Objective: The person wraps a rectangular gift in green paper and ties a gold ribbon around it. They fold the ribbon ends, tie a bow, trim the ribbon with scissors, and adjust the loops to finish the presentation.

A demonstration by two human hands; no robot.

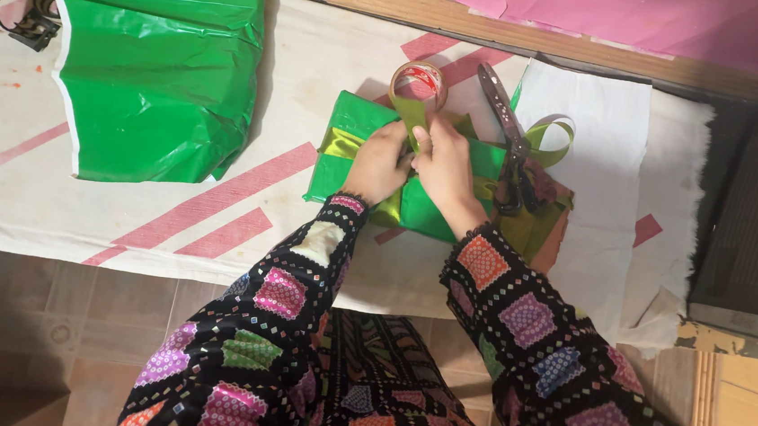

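**Green-wrapped parcel under both hands**

Green-wrapped parcel (418, 175) sits mid-table, toward the far edge of the cloth-covered table (171, 215). Left hand (378, 163) and right hand (444, 169) press together, pinching an olive ribbon (412, 116). Tape roll (418, 83) just behind; scissors (507, 133) lie across the parcel's right side.

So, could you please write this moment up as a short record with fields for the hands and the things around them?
left hand: on the green wrapped parcel, fingers at the olive-green ribbon
right hand: beside the left, pinching the same ribbon
ribbon: runs across the parcel, loops out at its right side
tape roll: just beyond the parcel, touching or apart cannot be told
scissors: lying shut at the parcel's right end
green wrapping sheet: crumpled, apart to the left
surface: white cloth with pink stripes
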